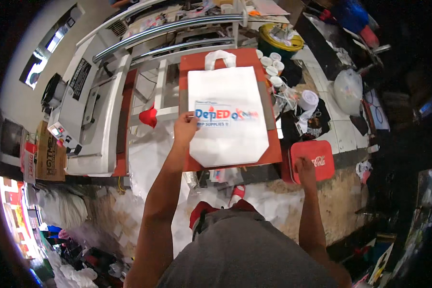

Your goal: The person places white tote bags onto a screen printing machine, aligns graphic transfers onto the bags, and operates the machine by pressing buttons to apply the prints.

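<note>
A white tote bag (225, 144) lies flat, its loop handle at the far end, on the reddish-brown platen (269, 158) of a heat press. Across its middle runs a blue and red print (213, 114), smeared-looking at its right end. My left hand (186, 128) rests at the print's left edge with thumb and fingertips pressed together; what they pinch, if anything, is too small to make out. Off to the right, my right hand (305, 169) hovers over or touches a red rectangular tin (321, 158). Its fingers are curled in, and anything between them is hidden.
Left of the bag stands the white press body (93, 115) with metal rails (168, 31) behind. White cups (272, 70), a white roll (308, 100) and a yellow-rimmed bucket (281, 41) crowd the right. A red cloth (149, 116) hangs on the frame. Scraps litter the floor.
</note>
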The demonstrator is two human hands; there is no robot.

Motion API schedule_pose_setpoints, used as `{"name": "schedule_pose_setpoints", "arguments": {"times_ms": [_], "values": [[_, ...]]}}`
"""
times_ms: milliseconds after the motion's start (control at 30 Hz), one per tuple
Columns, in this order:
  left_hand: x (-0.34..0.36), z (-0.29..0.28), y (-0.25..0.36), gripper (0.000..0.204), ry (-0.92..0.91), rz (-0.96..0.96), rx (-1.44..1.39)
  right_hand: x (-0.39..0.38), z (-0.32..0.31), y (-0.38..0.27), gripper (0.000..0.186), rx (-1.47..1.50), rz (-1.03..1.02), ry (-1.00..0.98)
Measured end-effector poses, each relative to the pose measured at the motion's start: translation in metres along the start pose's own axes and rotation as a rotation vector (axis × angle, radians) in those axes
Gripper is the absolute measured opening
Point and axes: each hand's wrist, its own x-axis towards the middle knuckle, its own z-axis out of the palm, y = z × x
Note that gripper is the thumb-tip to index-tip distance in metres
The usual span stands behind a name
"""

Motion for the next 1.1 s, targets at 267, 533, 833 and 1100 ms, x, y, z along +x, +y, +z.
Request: {"name": "schedule_pose_setpoints", "arguments": {"times_ms": [267, 533, 833, 1100], "values": [[0.026, 0.027, -0.006, 0.029, 0.148, 0.027, 0.213, 0.066, 0.079, -0.085, 0.022, -0.210, -0.388, 0.077], [0.037, 0.023, 0.007, 0.032, 0.151, 0.030, 0.489, 0.099, 0.156, -0.163, 0.046, -0.584, -0.700, -0.033], [0.020, 0.019, 0.007, 0.040, 0.143, 0.339, 0.561, 0.119, 0.184, -0.107, 0.053, -0.752, -0.710, -0.045], [-0.019, 0.028, -0.015, 0.049, 0.033, 0.620, 0.997, 0.117, 0.186, -0.110, 0.049, -0.670, -0.717, -0.026]]}}
